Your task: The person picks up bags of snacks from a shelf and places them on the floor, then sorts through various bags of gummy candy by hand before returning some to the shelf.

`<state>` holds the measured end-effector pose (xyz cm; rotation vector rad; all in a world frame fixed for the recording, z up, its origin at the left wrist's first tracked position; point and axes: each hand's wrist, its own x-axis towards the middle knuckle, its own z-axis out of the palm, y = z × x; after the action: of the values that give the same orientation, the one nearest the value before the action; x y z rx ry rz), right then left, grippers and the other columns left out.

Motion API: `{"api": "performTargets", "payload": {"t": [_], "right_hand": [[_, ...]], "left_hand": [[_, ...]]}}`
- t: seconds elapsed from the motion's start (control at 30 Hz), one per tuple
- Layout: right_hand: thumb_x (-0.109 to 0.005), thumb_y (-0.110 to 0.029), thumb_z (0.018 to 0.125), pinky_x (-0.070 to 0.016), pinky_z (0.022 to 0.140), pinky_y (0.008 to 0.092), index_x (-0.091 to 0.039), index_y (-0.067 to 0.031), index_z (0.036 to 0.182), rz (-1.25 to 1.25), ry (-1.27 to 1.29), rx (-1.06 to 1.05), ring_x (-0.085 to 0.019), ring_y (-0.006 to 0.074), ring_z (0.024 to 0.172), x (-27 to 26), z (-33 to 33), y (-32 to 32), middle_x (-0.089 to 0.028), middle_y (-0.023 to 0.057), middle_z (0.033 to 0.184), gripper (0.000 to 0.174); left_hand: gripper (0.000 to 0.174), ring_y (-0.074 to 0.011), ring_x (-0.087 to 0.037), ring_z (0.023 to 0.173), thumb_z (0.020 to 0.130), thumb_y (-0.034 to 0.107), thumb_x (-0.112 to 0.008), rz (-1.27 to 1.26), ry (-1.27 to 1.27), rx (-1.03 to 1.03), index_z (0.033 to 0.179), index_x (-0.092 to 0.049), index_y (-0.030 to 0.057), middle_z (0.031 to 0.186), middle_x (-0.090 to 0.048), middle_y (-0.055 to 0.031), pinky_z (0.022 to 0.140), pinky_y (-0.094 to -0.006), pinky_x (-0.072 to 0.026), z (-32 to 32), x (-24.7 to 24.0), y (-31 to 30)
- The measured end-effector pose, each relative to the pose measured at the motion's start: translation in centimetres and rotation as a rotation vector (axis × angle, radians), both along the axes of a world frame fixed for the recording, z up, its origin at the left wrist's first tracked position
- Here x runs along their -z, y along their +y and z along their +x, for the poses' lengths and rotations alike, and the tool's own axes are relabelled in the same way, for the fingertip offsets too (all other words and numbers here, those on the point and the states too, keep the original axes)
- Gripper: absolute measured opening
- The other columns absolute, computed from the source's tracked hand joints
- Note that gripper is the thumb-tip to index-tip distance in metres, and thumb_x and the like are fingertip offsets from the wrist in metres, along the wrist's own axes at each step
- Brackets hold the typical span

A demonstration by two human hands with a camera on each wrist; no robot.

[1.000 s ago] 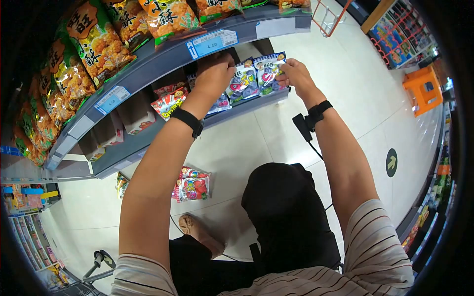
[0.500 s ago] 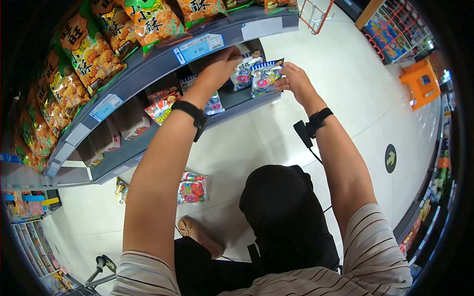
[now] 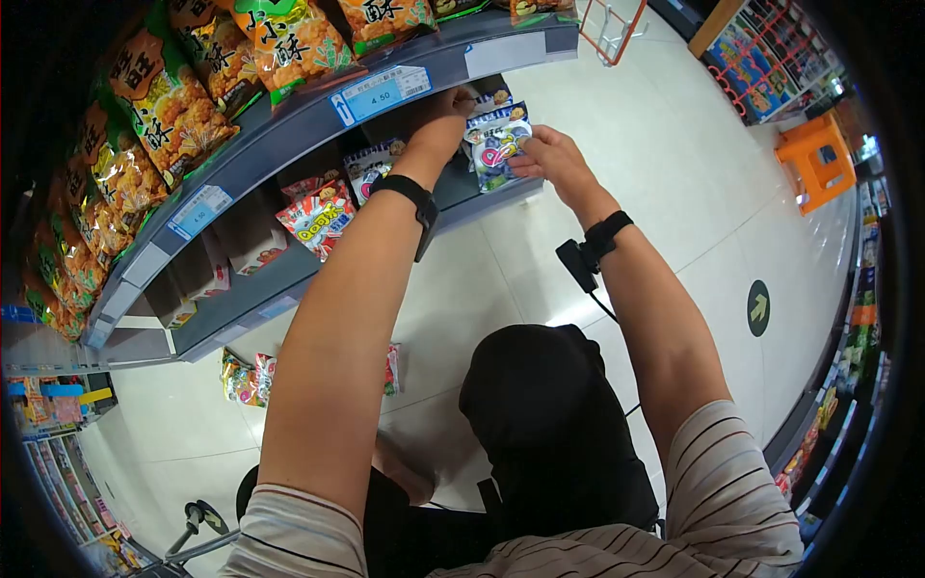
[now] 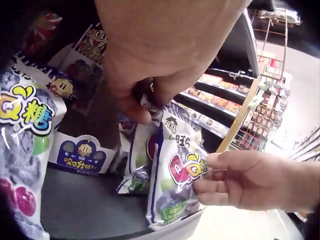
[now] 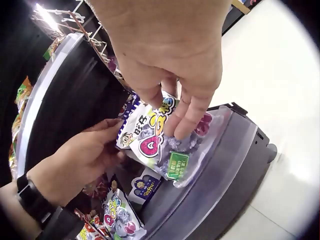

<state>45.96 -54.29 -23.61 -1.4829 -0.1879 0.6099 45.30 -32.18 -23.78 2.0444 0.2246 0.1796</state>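
A blueberry gummy candy bag (image 3: 498,144), white with blue edging, stands upright at the lower shelf's right end. My right hand (image 3: 559,159) touches its front near the right edge, fingers fairly straight across the printed face. My left hand (image 3: 441,130) reaches under the upper shelf; in the left wrist view its thumb and finger pinch at the top of the bags. A second blueberry bag (image 4: 140,155) stands close behind the front one. Left of my wrist leans another blueberry bag (image 3: 371,166), with a red gummy bag (image 3: 316,214) beside it.
Snack bags (image 3: 164,111) fill the upper shelf, whose edge carries price tags (image 3: 383,96). An open display carton (image 4: 82,155) sits deeper on the lower shelf. More candy bags (image 3: 246,378) lie on the floor. At the right stands an orange stool (image 3: 819,164).
The front blueberry bag has shifted left and now overlaps the one behind it more. My right hand moved left with it, its fingers coming farther over the bag's face.
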Motion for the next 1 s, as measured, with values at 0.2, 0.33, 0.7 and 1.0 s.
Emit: {"api": "performTargets", "payload": {"t": [0.2, 0.33, 0.7, 1.0], "right_hand": [[-0.056, -0.013, 0.097, -0.0603, 0.079, 0.0324, -0.052, 0.0083, 0.13, -0.011, -0.024, 0.023, -0.071, 0.0236, 0.09, -0.1, -0.2, 0.3, -0.064, 0.0167, 0.113, 0.04], [-0.056, -0.015, 0.097, -0.0601, 0.078, 0.0318, -0.048, 0.0093, 0.133, -0.023, -0.057, 0.037, -0.071, 0.0243, 0.09, 0.0, -0.5, -0.5, -0.063, 0.0184, 0.116, 0.045], [-0.057, -0.015, 0.096, -0.0576, 0.068, 0.0292, -0.055, 0.0043, 0.127, -0.083, -0.153, 0.202, -0.07, 0.0197, 0.08, -1.5, -2.6, -0.4, -0.063, 0.0155, 0.115, 0.037], [-0.055, -0.017, 0.097, -0.0552, 0.071, 0.0295, -0.062, -0.0002, 0.115, -0.096, -0.156, 0.101, -0.068, 0.0154, 0.08, -2.7, -5.0, 0.8, -0.069, 0.0089, 0.101, 0.025]], "left_hand": [[0.032, -0.0306, -0.062, 0.113, 0.099, 0.026, -0.059, 0.474, -0.253, -0.046, 0.124, -0.06, 0.0073, 0.115, -0.067, -0.0144, 0.098, -0.0402, -0.0489, 0.4, 2.3, 3.1], [0.035, -0.0373, -0.059, 0.121, 0.098, 0.024, -0.058, 0.9, -0.294, -0.004, 0.128, -0.059, 0.0063, 0.128, -0.063, -0.0202, 0.102, -0.0443, -0.0465, -6.2, -2.9, 5.7], [0.038, -0.0421, -0.061, 0.113, 0.095, 0.025, -0.058, 0.942, -0.143, 0.109, 0.124, -0.06, 0.0002, 0.121, -0.063, -0.0281, 0.096, -0.047, -0.0486, -12.5, -3.4, 8.5], [0.039, -0.0368, -0.064, 0.107, 0.1, 0.034, -0.054, 0.407, 0.098, 0.181, 0.124, -0.061, 0.0046, 0.114, -0.067, -0.0219, 0.094, -0.04, -0.0487, -13.3, -5.6, 7.4]]}}
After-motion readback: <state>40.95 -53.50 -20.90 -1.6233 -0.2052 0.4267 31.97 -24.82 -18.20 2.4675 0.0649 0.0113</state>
